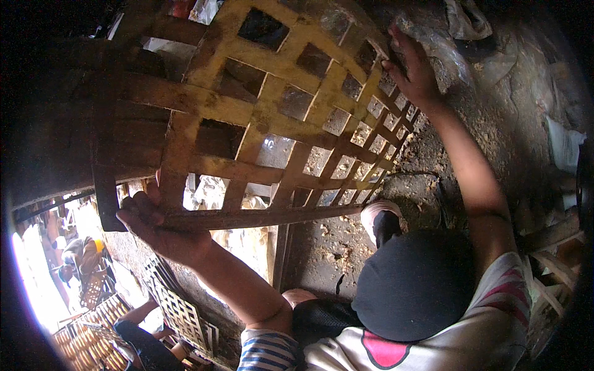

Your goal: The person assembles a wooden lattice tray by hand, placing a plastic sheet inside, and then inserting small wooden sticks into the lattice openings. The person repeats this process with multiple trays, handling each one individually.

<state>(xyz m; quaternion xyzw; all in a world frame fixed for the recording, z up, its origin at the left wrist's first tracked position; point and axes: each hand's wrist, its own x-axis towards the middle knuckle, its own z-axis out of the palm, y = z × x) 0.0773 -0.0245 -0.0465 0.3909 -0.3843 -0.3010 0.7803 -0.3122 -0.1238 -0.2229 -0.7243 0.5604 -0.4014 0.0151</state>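
A large wooden lattice panel (275, 127) with square openings fills the upper middle, tilted and bowed toward the right. My left hand (170, 238) is closed round its lower left corner, below a dark strip along the edge. On the upper right rim, my right hand (416, 77) grips the panel's edge, thumb and a raised finger apart. The slats are brown and worn, lit yellowish in the middle. A dark rounded cloth shape (414, 287) covers the area between my arms. Beneath the panel's lower edge, a pale pink shoe (374, 217) shows.
Scraps litter the dirty floor (337, 260). Crumpled plastic sheeting (501, 68) lies at the upper right, with wooden pieces (554, 260) below. At lower left are smaller lattice pieces (179, 306), a rack of light wooden rods (93, 324) and another person (83, 260) in bright light.
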